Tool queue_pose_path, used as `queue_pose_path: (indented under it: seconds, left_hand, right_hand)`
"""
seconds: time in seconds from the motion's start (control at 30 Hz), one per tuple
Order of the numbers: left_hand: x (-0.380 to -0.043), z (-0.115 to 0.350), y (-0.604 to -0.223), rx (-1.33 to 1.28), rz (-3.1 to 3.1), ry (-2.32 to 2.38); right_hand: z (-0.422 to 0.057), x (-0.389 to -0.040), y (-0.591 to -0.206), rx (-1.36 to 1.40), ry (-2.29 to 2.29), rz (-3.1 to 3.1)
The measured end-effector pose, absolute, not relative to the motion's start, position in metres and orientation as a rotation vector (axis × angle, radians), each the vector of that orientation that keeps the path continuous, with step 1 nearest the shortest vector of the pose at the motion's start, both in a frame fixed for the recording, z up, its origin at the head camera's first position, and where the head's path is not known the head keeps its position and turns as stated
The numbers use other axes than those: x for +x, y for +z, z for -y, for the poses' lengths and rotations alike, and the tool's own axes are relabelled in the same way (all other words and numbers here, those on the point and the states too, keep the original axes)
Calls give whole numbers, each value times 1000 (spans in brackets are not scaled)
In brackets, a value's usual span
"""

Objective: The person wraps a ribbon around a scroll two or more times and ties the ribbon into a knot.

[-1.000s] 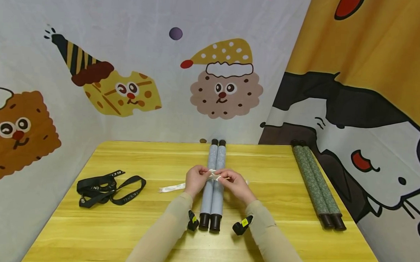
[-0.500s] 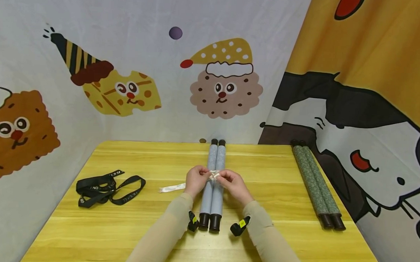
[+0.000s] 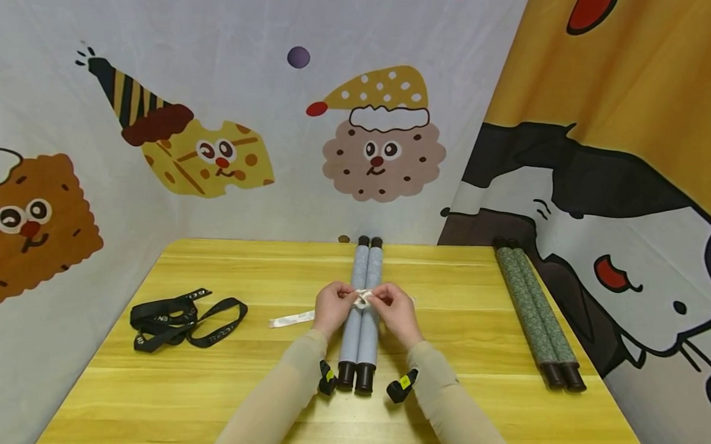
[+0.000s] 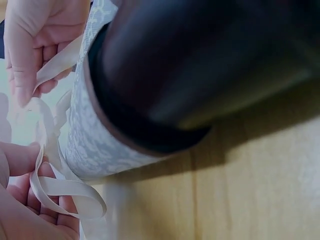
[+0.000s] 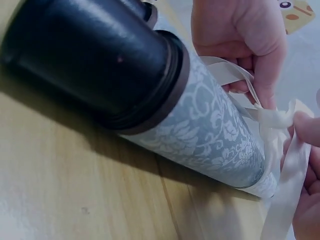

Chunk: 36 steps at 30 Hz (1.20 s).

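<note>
Over 2 floral-patterned rolls (image 3: 367, 333): looped flat ribbon (image 5: 291, 177), pinched in fingers (image 5: 307, 130).

At the lower left, the left hand (image 4: 20, 210) pinches a cream ribbon (image 4: 72, 188), a loop of it hanging over the curled fingers. Above it, the right hand (image 4: 47, 27) grips another stretch of the ribbon between thumb and fingers. Just beside both lies a grey roll (image 4: 107, 145) with a pale floral pattern, its dark, blurred cap (image 4: 165, 60) filling the upper right. Below spreads the pale wood bench (image 4: 250, 185), shadowed along the roll
</note>
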<state>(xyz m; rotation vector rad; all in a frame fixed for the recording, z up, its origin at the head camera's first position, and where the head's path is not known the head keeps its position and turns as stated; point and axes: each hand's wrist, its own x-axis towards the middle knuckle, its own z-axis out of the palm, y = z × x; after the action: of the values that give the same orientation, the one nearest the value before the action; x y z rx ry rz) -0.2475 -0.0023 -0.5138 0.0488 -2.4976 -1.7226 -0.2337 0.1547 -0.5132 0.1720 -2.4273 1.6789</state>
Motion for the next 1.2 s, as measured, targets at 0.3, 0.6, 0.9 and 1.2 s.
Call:
queue_pose_path:
  seconds: [0.3, 0.6, 0.9, 1.2]
  left_hand:
    - [-247, -1, -515, 48, 2470, -1738]
    - [-247, -1, -515, 28, 2473, -1723]
    - [-244, 0, -514, 24, 2484, -1715]
    - [-241, 0, -513, -42, 2467, -1689]
  right_hand:
    - [-154, -231, -513, 167, 1466, 2486]
    - [-156, -232, -518, 202, 1335, 2590]
    - [-153, -235, -515, 234, 1140, 2587]
    - [-147, -239, -511, 353, 803, 2635]
